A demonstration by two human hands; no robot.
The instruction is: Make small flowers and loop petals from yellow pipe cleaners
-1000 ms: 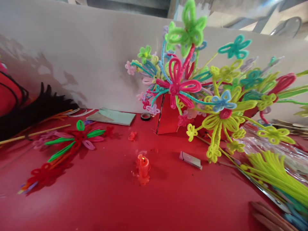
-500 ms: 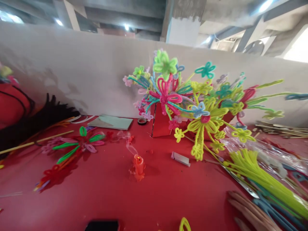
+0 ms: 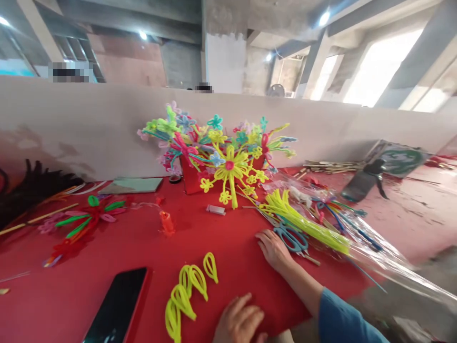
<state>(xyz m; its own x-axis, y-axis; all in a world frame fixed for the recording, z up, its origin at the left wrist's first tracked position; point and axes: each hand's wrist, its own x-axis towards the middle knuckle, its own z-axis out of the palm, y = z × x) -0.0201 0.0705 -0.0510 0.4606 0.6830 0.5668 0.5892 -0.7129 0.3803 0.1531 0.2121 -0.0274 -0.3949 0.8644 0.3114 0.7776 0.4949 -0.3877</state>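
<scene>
Both your hands have come into view since the earlier frame: your right hand (image 3: 274, 248) lies flat and open on the red table (image 3: 232, 240), fingertips at the blue-handled scissors (image 3: 291, 237), gripping nothing. Your left hand (image 3: 240, 320) rests loosely curled at the near edge, just right of the yellow loops (image 3: 187, 290) (whether it holds anything, I cannot tell), with the phone (image 3: 117, 305) further left.
</scene>
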